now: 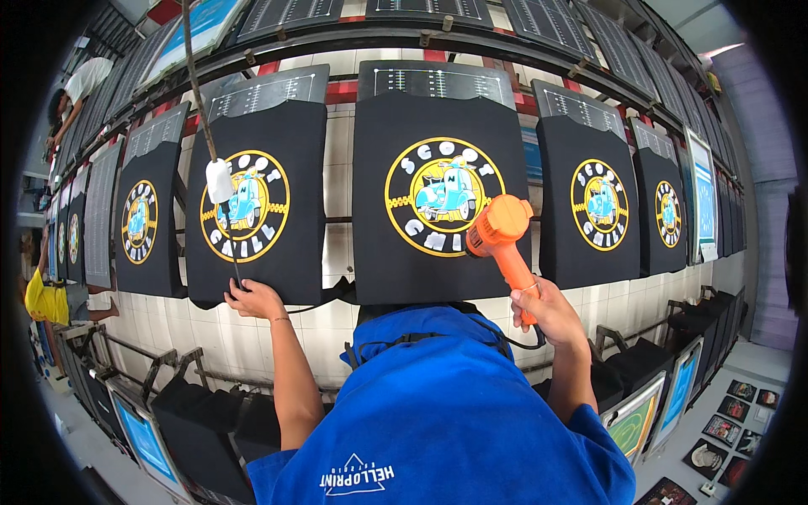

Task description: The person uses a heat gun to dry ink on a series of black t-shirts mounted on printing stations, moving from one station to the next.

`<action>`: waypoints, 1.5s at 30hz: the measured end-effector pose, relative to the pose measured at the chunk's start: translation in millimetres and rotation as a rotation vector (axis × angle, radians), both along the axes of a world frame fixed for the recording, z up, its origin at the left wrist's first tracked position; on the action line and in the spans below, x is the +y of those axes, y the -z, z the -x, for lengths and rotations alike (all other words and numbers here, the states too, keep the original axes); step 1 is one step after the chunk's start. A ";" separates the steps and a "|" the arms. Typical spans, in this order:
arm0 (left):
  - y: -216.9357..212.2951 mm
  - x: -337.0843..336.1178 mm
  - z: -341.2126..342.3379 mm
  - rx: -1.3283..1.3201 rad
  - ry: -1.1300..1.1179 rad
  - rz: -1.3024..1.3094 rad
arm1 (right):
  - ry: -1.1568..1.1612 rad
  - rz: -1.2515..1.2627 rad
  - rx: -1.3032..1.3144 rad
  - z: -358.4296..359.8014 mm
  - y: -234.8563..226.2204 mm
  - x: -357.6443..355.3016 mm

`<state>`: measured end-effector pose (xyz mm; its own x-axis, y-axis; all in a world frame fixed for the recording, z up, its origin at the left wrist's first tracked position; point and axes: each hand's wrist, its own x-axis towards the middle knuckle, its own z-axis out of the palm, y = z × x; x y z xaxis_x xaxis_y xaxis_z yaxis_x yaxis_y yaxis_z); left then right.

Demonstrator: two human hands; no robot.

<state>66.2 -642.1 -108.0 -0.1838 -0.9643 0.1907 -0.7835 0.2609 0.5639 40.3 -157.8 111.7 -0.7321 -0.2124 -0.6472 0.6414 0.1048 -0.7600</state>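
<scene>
In my right hand [551,316] is an orange heat gun [501,227], gripped by its handle, its nozzle end over the lower right of a round print on the middle black T-shirt [412,282]. The print [444,198] shows a light-blue scooter inside a yellow ring. My left hand [255,299] pinches a thin black cable [235,261] at the lower edge of the neighbouring black T-shirt [303,185], which bears the same print. That cable runs up to a white socket [220,181] hanging from a cord in front of the shirt.
More printed black shirts lie on boards to the left [147,265] and right [589,252]. Behind runs a long metal rail [337,29]. Framed screens [143,438] and black-covered boards [194,429] stand behind me. At far left are people, one in a yellow top [44,299].
</scene>
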 end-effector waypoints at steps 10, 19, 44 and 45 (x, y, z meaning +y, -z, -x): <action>0.0 -0.5 0.2 -0.025 0.003 0.005 | 0.018 0.004 -0.016 -2.9 -5.0 3.0; 4.8 -2.0 -0.7 -0.033 -0.004 0.039 | -0.005 -0.002 -0.025 -7.2 -4.6 2.5; 24.1 -71.4 -32.5 -0.084 0.095 0.121 | 0.243 -0.023 0.091 2.8 8.3 7.8; 21.3 -73.3 -31.6 -0.091 0.085 0.128 | 0.255 -0.037 0.095 4.1 8.8 6.2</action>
<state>97.8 -715.4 -129.4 -0.2854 -0.9135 0.2898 -0.8022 0.3932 0.4494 36.3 -151.5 103.0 -0.8169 0.0091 -0.5766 0.5764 -0.0215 -0.8169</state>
